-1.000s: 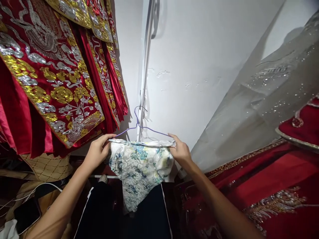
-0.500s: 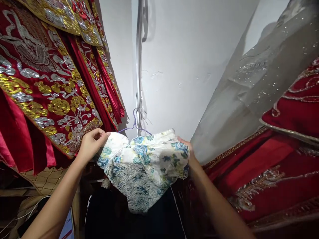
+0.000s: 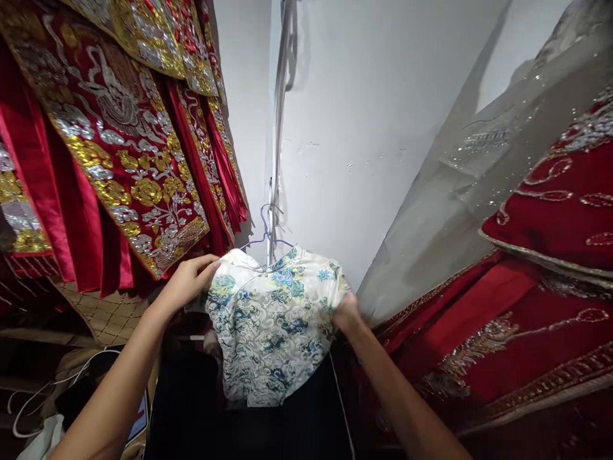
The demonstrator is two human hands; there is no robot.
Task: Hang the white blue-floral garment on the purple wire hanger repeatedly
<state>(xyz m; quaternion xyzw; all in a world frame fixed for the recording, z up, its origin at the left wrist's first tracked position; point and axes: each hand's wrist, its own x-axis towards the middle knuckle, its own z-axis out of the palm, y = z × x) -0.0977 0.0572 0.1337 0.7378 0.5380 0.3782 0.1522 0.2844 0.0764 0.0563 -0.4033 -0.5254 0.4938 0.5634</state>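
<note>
A white floral top with blue and green flowers and short sleeves hangs spread in front of me. The purple wire hanger shows its hook and upper arms above the neckline; the rest is inside the top. At the left shoulder, my left hand pinches the fabric between thumb and fingers. My right hand is closed on the right sleeve side of the top, its fingers partly blurred.
Red costumes with gold and silver embroidery hang at left. At right are a red beaded garment and a greyish translucent cover. A metal pole stands against the white wall. A phone lies lower left.
The top's right side has dropped and its front now hangs flatter. My right hand has moved down and left along the sleeve; my left hand stays at the shoulder. The view has shifted slightly left.
</note>
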